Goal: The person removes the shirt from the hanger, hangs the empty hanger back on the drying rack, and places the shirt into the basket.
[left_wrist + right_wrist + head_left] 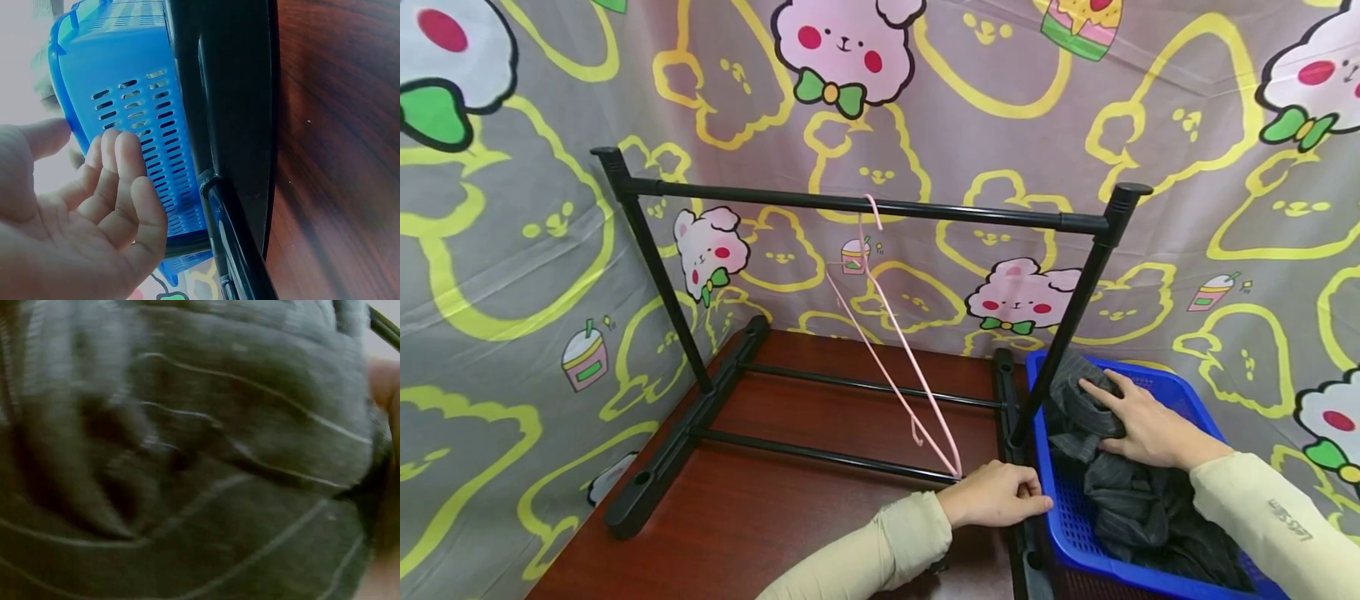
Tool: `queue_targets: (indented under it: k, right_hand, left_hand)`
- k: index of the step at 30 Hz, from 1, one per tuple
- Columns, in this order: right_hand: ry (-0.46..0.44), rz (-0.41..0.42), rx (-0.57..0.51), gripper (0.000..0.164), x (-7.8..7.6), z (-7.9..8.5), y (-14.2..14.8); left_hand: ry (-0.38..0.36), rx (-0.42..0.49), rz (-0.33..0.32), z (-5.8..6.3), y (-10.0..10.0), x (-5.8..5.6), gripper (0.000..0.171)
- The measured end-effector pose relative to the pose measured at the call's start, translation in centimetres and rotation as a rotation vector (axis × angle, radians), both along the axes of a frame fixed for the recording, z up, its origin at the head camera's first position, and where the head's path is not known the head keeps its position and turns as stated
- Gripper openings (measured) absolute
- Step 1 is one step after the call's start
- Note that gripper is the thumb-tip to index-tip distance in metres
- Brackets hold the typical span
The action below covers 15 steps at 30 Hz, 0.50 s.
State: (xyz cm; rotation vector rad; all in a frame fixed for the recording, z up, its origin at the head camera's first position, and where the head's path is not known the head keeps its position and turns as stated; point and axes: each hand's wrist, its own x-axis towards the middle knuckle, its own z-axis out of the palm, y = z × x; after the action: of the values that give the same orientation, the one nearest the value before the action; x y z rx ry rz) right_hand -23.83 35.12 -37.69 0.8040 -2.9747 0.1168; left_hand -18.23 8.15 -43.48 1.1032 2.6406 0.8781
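Note:
A dark grey garment with thin pale stripes lies bunched in a blue plastic basket. My right hand grips an upper fold of it near the basket's far left corner, fingers spread over the cloth. Close up in the right wrist view, the striped cloth hides most of the fingers. My left hand is beside the basket's left wall, its thumb at the rim and its fingers loosely curled. The left wrist view shows its palm holding nothing.
A black rack stands on the reddish-brown table, its right foot alongside the basket. From its top bar hangs a bare pink hanger, the lower end close to my left wrist. Patterned grey fabric covers the walls behind.

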Motion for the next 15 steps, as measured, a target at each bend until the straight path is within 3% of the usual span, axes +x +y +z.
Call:
queue_targets:
  k: [15]
  right_hand:
    - [-0.413, -0.153, 0.102, 0.09, -1.3, -3.3, 0.4]
  left_hand:
    - [-0.018, -0.053, -0.019, 0.0, 0.1, 0.0, 0.019]
